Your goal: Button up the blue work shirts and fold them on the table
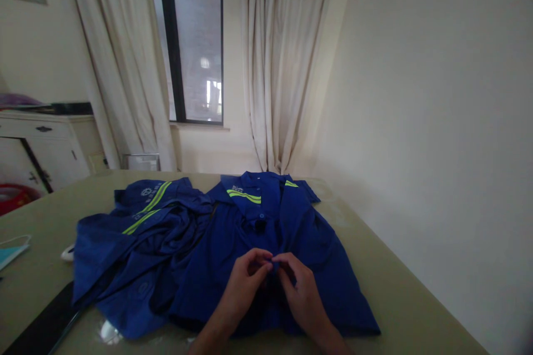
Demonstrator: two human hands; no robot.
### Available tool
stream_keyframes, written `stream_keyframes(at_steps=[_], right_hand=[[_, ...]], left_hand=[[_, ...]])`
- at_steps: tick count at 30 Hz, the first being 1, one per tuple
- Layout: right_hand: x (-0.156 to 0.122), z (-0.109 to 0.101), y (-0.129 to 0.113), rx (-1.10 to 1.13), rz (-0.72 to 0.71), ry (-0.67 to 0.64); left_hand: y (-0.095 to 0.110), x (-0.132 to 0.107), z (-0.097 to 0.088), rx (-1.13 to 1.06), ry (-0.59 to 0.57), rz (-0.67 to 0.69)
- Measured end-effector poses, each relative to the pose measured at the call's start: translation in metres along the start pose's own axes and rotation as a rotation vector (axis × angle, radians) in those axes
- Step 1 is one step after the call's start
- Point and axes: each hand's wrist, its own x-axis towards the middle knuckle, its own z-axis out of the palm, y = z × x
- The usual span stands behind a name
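Note:
A dark blue work shirt with yellow-green stripes lies spread on the table, its collar toward the window. Over its lower front, my left hand pinches the fabric at the front opening between thumb and fingers. Close against it, my right hand pinches the same spot from the other side, and the fingertips of both hands nearly meet. The cloth is slightly raised there. Whether a button sits between the fingers is hidden. Farther up the front, one button shows.
A crumpled second blue garment with matching stripes lies to the left, touching the shirt. Beyond it are a black flat object, a face mask and a white object. A wall borders the table on the right.

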Motion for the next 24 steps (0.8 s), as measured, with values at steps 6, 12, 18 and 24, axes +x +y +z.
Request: stream_keyframes(at_steps=[6,12,18,24], right_hand=[[-0.001,0.001,0.006,0.019,0.001,0.009],[0.001,-0.002,0.002,-0.067,0.005,0.213],[0.0,0.002,-0.003,-0.004,0.155,0.077],[0.004,-0.004,-0.001,0.063,0.161,0.001]], left_hand=[[0.0,0.0,-0.003,0.087,0.009,0.025],[0.007,-0.005,0.002,0.204,0.119,0.099],[0.017,-0.017,0.009,0.338,0.118,0.181],[0.012,-0.01,0.009,0.12,0.069,0.079]])
